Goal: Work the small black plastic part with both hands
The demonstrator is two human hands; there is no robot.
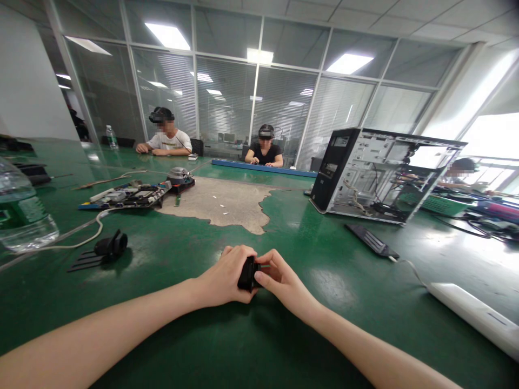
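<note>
A small black object [246, 274] is held between both hands, over the green table [170, 335] near its front middle. My left hand [224, 276] wraps round it from the left, its fingers curled over the top and the thumb below. From the right, my right hand [279, 275] pinches the object's right end between thumb and fingers. What exactly the object is cannot be made out, as the fingers cover much of it.
Left: a water bottle [24, 210], a black clip-like part [109, 246], a circuit board [133, 195] and a cable. Right: an open computer case [365, 173], a black flat device [371, 240] and a white power bank [474, 310]. Several people sit beyond.
</note>
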